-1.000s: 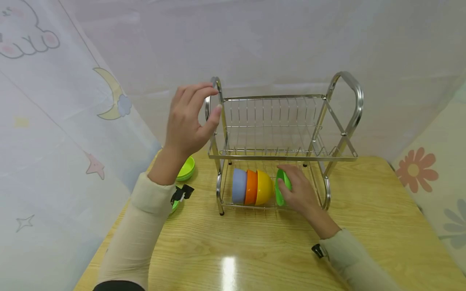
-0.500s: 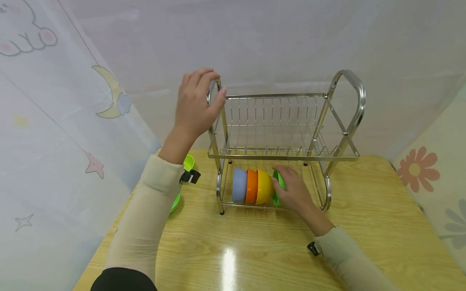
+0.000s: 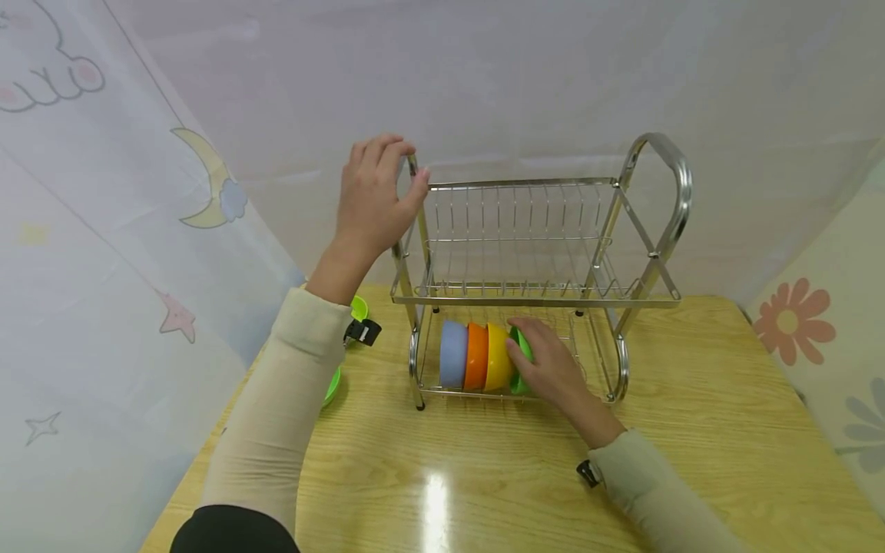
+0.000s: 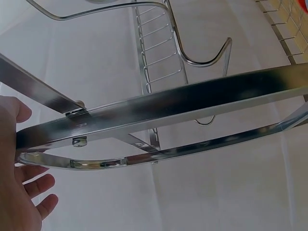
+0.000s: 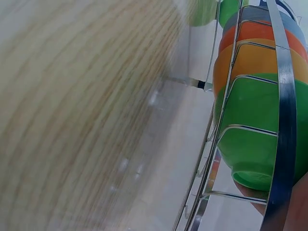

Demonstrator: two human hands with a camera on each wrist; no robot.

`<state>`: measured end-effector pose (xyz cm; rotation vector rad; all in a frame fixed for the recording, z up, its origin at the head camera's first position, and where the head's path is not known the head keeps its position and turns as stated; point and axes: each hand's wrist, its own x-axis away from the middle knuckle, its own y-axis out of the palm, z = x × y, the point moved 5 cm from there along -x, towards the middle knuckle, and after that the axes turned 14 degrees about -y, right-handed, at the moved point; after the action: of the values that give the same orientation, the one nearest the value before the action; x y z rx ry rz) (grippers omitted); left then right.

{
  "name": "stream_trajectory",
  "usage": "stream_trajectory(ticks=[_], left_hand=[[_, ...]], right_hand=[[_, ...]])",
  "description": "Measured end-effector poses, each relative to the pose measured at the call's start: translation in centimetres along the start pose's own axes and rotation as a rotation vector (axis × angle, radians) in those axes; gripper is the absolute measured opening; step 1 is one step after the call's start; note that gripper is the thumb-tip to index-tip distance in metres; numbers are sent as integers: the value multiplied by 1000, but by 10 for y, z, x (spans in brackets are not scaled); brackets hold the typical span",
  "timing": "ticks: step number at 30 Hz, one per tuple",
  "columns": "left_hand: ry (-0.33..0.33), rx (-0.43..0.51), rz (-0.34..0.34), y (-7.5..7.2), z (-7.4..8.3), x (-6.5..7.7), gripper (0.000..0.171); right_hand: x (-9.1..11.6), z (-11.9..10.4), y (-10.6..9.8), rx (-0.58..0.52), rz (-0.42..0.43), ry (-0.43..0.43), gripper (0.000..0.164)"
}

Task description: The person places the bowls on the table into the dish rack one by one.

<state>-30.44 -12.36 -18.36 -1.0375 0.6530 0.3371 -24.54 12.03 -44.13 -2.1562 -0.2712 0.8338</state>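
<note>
Left hand grips the rack, right hand the green bowl inside, probably light, stiff and best rim-held.

The head camera looks forward and down on the dish rack. Both wrist cameras share it, from close up.

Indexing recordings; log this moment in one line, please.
left hand: holding dish rack's left handle; right hand: holding green bowl; location: lower tier, next to yellow bowl
</note>
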Motion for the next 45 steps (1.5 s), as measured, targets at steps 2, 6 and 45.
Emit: stream_trajectory(ticks=[2, 6, 45], left_hand=[[-17, 0, -12, 2, -2, 0, 42], [-53, 2, -54, 5, -4, 0, 46], [-159, -54, -252, 15, -4, 2, 54]], right_hand=[[-1, -1, 2, -2, -11, 2, 48], [-2, -1, 4, 0, -28, 11, 50], [-9, 2, 5, -96, -30, 26, 54]])
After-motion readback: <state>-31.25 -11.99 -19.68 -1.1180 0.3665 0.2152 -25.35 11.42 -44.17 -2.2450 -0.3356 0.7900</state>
